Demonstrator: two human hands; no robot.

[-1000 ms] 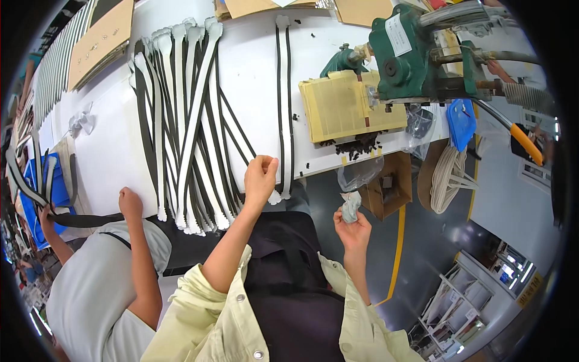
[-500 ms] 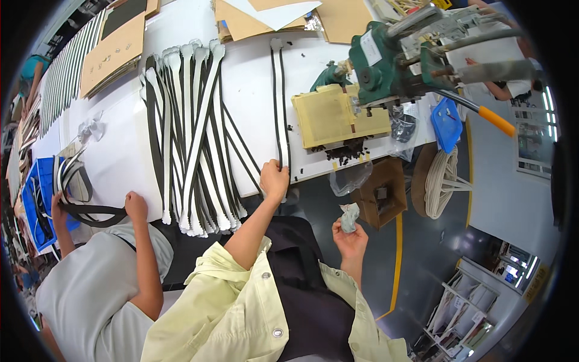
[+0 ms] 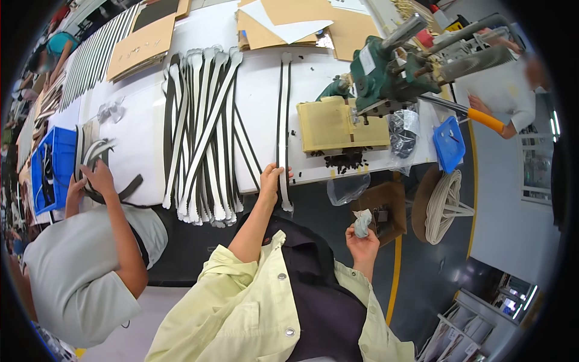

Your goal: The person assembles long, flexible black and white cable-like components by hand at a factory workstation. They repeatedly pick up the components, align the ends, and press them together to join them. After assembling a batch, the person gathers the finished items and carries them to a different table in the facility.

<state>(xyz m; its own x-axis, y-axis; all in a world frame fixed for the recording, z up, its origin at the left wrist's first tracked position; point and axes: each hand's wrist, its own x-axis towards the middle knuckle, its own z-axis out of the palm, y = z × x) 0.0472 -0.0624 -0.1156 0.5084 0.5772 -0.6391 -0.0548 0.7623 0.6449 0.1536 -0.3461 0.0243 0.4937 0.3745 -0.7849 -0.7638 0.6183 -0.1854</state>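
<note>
Strip (image 3: 284, 114), black and white, runs near-vertical at centre frame, lower end by the table's (image 3: 259, 96) front edge. Left hand (image 3: 269, 186) mostly closed round strip near its lower end, thumb on top, fingertips showing past right edge. Right hand (image 3: 363, 245), lower right of centre, half-closed, pinching pale crumpled wad (image 3: 362, 224) above carton's (image 3: 395, 224) left side. Pile (image 3: 208, 130) of similar strips left of centre, some crossing. Green press (image 3: 374, 75) upper right, yellow block (image 3: 325, 127) below it, black bits (image 3: 345, 161) along block's lower edge. Blue tray (image 3: 449, 143) right. Co-worker's hands (image 3: 101, 179) at left, holding another strip.
</note>
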